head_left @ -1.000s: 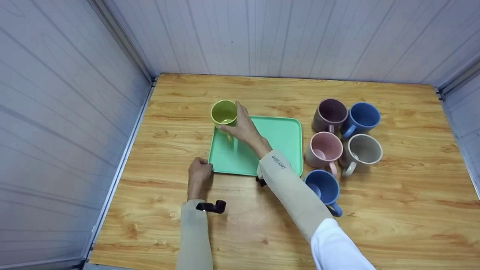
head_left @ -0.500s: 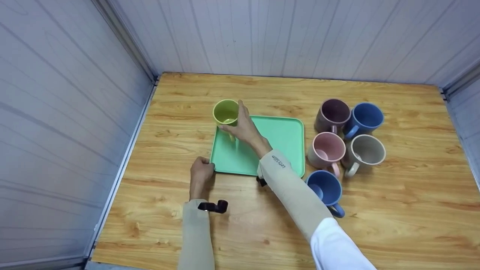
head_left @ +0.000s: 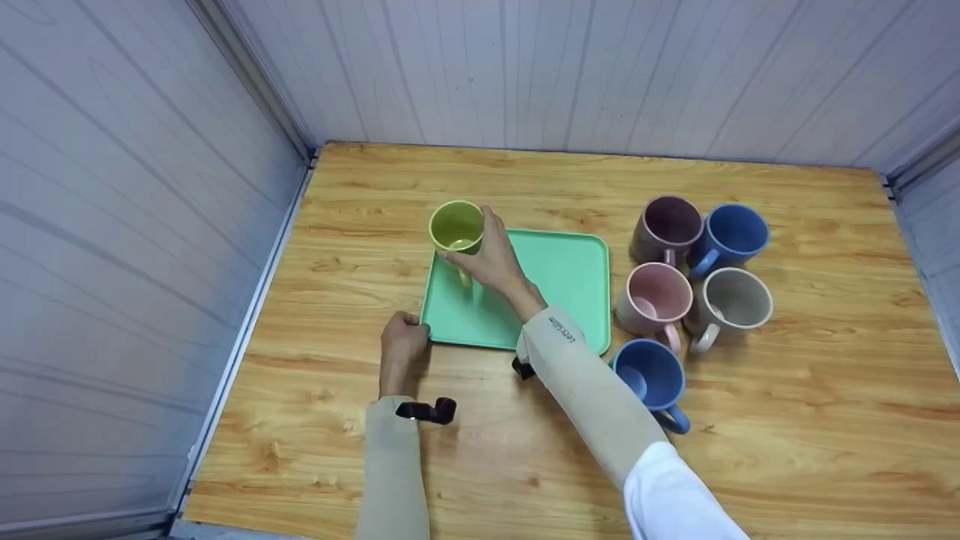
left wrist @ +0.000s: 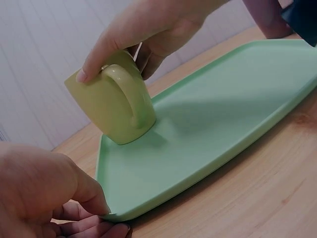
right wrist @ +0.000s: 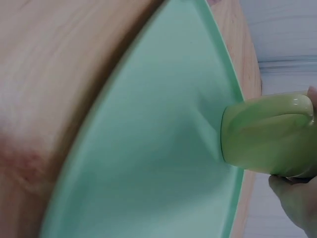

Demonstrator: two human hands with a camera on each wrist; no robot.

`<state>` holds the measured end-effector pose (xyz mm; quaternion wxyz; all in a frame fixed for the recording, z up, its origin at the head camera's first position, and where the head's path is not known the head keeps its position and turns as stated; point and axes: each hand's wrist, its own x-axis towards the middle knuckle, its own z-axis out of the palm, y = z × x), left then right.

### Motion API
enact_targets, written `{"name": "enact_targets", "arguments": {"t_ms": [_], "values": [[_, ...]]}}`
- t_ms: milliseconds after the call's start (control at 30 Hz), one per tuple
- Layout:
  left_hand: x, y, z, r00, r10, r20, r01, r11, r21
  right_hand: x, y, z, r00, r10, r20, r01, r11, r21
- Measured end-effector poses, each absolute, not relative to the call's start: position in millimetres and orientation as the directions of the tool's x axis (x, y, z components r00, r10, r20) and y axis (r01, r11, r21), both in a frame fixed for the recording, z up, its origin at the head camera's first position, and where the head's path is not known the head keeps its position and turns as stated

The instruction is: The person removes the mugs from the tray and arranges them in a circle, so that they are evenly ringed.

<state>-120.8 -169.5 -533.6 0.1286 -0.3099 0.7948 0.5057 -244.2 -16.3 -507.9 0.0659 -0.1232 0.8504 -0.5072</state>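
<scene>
A yellow-green mug [head_left: 457,227] is at the far left corner of the green tray [head_left: 555,277], its handle toward the near side. My right hand [head_left: 496,255] grips the mug near the rim, thumb on the near side and fingers on the far side. In the left wrist view the mug [left wrist: 116,106] stands over the tray surface; whether its base touches all round I cannot tell. My left hand [head_left: 403,343] pinches the tray's near left corner, thumb on top of the rim and fingers below, as the left wrist view shows.
Right of the tray stand a purple mug [head_left: 667,229], a blue mug [head_left: 729,236], a pink mug [head_left: 654,298], a grey mug [head_left: 727,304] and another blue mug [head_left: 651,379]. The nearer blue mug is close to my right sleeve [head_left: 600,397]. Panel walls [head_left: 525,75] enclose the wooden table.
The mug and my right hand have shifted very slightly right in the head view, mostly along with the whole scene. Both hands keep their hold.
</scene>
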Motion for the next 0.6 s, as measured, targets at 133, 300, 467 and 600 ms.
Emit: {"name": "enact_targets", "arguments": {"t_ms": [133, 300, 467, 600], "values": [[-121, -170, -533, -0.780, -0.360, -0.513, -0.616, 0.296, 0.730, -240, -15, -512, -0.965, -0.249, 0.081, -0.184, 0.427, -0.885], [-122, -169, -534, -0.782, -0.362, -0.507, -0.614, 0.316, 0.723, -235, -13, -513, -0.965, -0.235, 0.113, -0.204, 0.410, -0.889], [-124, -169, -534, -0.782, -0.360, -0.509, -0.616, 0.320, 0.719, -230, -11, -508, -0.966, -0.228, 0.121, -0.209, 0.416, -0.885], [-126, -169, -535, -0.783, -0.368, -0.501, -0.614, 0.328, 0.718, -227, -10, -501, -0.964, -0.220, 0.152, -0.234, 0.415, -0.879]]}}
